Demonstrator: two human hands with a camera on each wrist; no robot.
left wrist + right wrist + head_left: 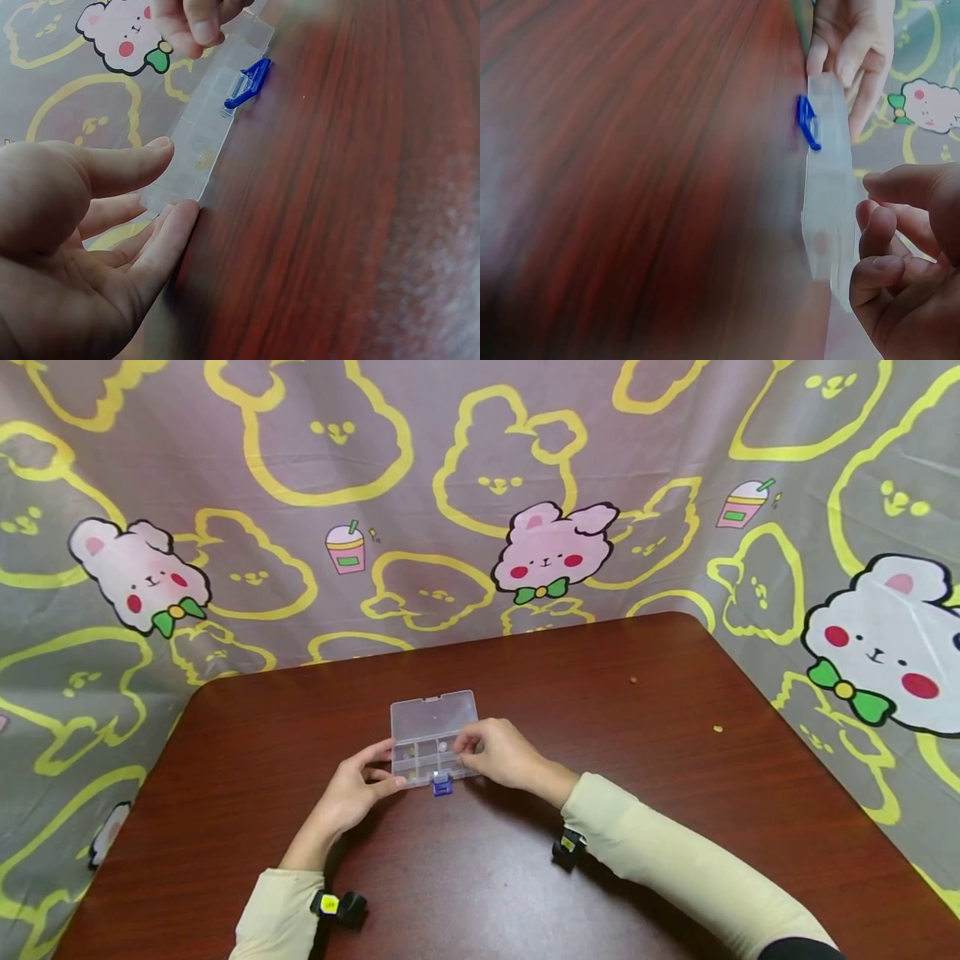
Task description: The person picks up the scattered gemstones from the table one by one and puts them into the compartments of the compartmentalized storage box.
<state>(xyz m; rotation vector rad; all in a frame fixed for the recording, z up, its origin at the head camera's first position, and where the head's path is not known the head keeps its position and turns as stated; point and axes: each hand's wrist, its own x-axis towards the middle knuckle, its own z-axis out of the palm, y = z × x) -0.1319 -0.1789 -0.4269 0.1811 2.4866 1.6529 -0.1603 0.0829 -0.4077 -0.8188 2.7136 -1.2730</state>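
A clear plastic compartment box [417, 763] lies on the table with its lid [433, 717] raised at the back. On its front edge is a blue latch [442, 786], folded down. My left hand [354, 792] holds the left end of the box between thumb and fingers. Over the right-hand compartments hovers my right hand [504, 755], its fingers bent and fingertips close together; I cannot tell whether something tiny is between them. A small whitish piece [442, 747] sits in a back compartment, and a yellowish bit [202, 159] shows in the left end.
The box stands on a dark reddish-brown wooden table [480, 877]. Two tiny yellowish bits, one farther back [633, 680] and one near the right edge [717, 728], lie on it. A patterned cloth [442, 527] hangs behind and along the sides.
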